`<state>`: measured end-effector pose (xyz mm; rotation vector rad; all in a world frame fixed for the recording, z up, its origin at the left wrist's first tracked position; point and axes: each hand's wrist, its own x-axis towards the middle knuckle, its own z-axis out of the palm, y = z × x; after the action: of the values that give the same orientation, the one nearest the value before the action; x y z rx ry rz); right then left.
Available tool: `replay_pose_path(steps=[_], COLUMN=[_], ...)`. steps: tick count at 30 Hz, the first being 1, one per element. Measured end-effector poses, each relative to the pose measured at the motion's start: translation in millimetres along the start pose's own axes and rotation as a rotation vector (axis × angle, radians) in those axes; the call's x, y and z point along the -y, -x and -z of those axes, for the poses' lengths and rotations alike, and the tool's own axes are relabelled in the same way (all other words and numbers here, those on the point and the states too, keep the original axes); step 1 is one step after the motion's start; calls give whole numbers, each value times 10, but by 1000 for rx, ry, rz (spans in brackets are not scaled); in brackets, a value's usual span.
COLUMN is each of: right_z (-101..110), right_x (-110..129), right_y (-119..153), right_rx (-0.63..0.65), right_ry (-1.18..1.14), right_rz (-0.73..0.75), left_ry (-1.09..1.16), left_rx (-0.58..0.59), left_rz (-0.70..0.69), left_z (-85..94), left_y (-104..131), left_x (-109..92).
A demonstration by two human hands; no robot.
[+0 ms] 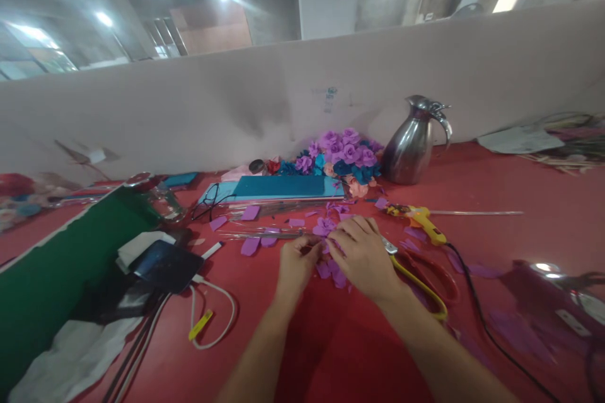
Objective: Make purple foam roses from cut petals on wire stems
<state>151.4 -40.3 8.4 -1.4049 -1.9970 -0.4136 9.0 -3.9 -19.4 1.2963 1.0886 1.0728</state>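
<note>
My left hand [299,261] is closed in a pinch at the near middle of the red table, its thumb and fingertips at a small purple paper petal [326,247]. Close beside it, my right hand [363,257] curls its fingers over the same purple paper, hiding part of it. Just beyond the fingertips is a purple paper flower [324,227]. Loose purple petals [336,274] lie under and around both hands. Scissors [425,283] with red and yellow handles rest against the right side of my right hand.
A yellow glue gun [428,227] with a black cord lies at right, near a steel jug [411,145]. Finished purple flowers [347,148] are heaped against the partition [189,107]. Blue paper sheets [283,186] lie before it. At left are a dark phone-like slab [167,266], a white cable [232,312] and a green panel [61,264].
</note>
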Motion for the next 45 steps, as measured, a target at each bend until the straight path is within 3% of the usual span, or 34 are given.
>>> replay_pose_path(steps=[11,15,21,25,28,35,40,45], right_z=[20,38,102,16,-81,-219,-272,-196], right_x=[15,39,123,197,262,334,314,342], right_y=[-5,-8,36,62,58,56,51,26], right_rx=[-68,-133,-366,-373,-335,-236,-164,-207], right_ry=[57,14,-179,-366,-601,-1094,-1389,-1525], right_rz=[24,37,117,-96,-320,-672,-795,-868], left_ry=[-293,-124,237,289,305,307,314,334], left_rx=[-40,-20,-43,-64,-34,-21,4,-79], left_rz=[-257,-220,-169,-163,-206,-217,-202,-150], left_z=[45,35,10,22,37,2,-29,-54], left_y=[1,4,38,57,53,81,96,87], left_x=[37,39,-42,-53,-15,-44,-80,-87])
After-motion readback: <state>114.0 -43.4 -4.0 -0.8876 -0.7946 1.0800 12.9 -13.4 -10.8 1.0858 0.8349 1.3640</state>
